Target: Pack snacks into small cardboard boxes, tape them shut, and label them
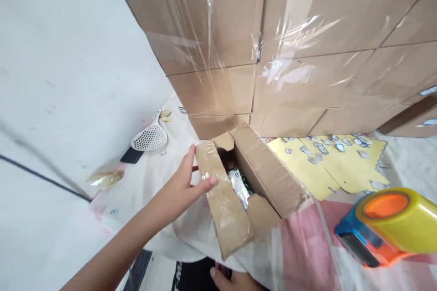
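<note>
A small open cardboard box (pixel 269 177) sits on the cloth in front of me, its long flaps raised. My left hand (pixel 191 175) grips the box's left flap, thumb on the taped outer face and fingers behind the edge. Inside the box lies a silver-and-white printed packet (pixel 239 186), partly hidden by the flaps. At the bottom edge of the view my right hand (pixel 237 282) is only partly visible, low below the box. Its thumb presses against something dark that I cannot make out.
Large stacked cartons (pixel 307 77) wrapped in clear film stand behind. To the right are a yellow tape roll in a dispenser (pixel 382 223) and yellow sheets (pixel 331 163) with paper cutouts. At left lie a white perforated scoop (pixel 150 136) and a black phone-like object (pixel 131 155).
</note>
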Demonstrator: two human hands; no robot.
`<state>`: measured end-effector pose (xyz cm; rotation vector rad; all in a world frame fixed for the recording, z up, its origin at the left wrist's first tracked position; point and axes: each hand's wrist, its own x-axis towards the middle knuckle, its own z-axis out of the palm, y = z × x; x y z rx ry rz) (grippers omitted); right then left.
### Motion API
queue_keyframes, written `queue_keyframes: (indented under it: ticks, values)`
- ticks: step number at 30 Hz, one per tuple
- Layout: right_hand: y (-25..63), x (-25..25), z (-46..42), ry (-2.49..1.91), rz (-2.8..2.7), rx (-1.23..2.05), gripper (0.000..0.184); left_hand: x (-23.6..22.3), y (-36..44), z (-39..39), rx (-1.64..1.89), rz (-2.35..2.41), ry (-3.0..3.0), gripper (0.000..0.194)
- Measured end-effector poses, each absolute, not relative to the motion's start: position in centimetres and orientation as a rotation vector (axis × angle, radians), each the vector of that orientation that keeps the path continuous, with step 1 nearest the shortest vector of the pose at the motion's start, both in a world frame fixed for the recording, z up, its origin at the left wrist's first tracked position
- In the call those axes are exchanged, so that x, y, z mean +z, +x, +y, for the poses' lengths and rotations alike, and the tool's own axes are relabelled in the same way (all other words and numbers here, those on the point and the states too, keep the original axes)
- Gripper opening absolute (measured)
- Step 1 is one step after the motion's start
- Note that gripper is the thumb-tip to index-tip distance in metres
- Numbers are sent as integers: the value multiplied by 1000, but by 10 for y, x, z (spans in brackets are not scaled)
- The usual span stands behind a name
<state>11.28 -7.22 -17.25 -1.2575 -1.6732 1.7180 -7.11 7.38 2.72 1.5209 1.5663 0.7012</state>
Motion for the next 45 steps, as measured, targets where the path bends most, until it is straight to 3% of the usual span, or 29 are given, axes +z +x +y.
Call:
queue_keyframes:
  ticks: [4, 8, 13, 18, 21, 27, 34, 42, 45]
  values:
    - [116, -158, -97, -890, -1799, 1690, 30, 25, -64, 80, 647, 1449, 1450, 111]
    - [134, -115, -103, -763, -1737, 1283, 16, 27, -75, 88, 666, 1362, 1469, 102]
    - [180, -59, -87, -919, -1505, 765, 16, 29, -73, 100, 582, 1198, 1580, 90]
    - [200, -23, -52, -1029, -1727, 439, 41, 43, -50, 106, 478, 964, 1719, 71]
    - [193, -4, -30, -979, -1924, 313, 48, 64, -43, 79, 568, 1085, 1896, 45]
    - [181, 12, 1, -909, -1859, 354, 29, 95, -44, 2, 407, 1307, 1953, 38]
    - [212, -2, 9, -1029, -1628, 483, 58, 95, -40, -13, 297, 1140, 2210, 26]
    - [233, 14, -17, -831, -1734, 544, 18, 96, -48, -20, 628, 1360, 3037, 34]
    - [224, 19, -31, -795, -1928, 510, 14, 77, -42, -31, 943, 1706, 2785, 14]
